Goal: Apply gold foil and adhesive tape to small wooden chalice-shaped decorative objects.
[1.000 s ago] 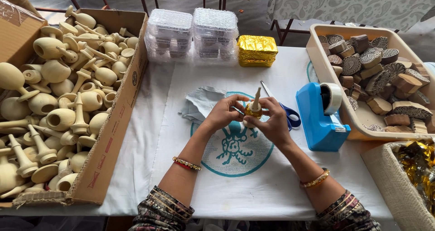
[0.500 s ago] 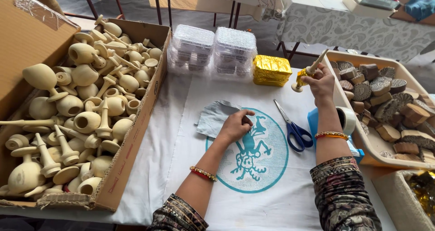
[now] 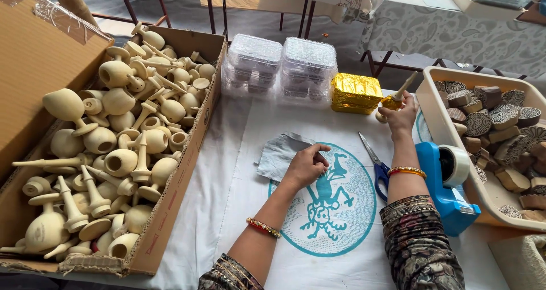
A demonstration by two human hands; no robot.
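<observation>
My right hand point(image 3: 401, 117) is stretched out over the far right of the table and grips a small wooden goblet-shaped piece point(image 3: 394, 100) with gold foil wrapped round its middle, its stem tilted up to the right. It hovers just beside the gold foil block point(image 3: 356, 92). My left hand point(image 3: 307, 165) rests on the white cloth point(image 3: 239, 170), fingers curled, at the edge of a crumpled grey sheet point(image 3: 278, 150). Blue-handled scissors point(image 3: 376, 166) lie between my forearms.
A big cardboard box point(image 3: 170, 199) of plain wooden goblet pieces fills the left. Two clear plastic containers point(image 3: 281, 65) stand at the back. A blue tape dispenser point(image 3: 449, 182) and a beige tray point(image 3: 438, 125) of carved wooden blocks are on the right.
One second ago both hands held the foil-wrapped piece at the centre. My right hand carried it away to the far right, then lowered it toward the gold block; my left hand dropped onto the cloth.
</observation>
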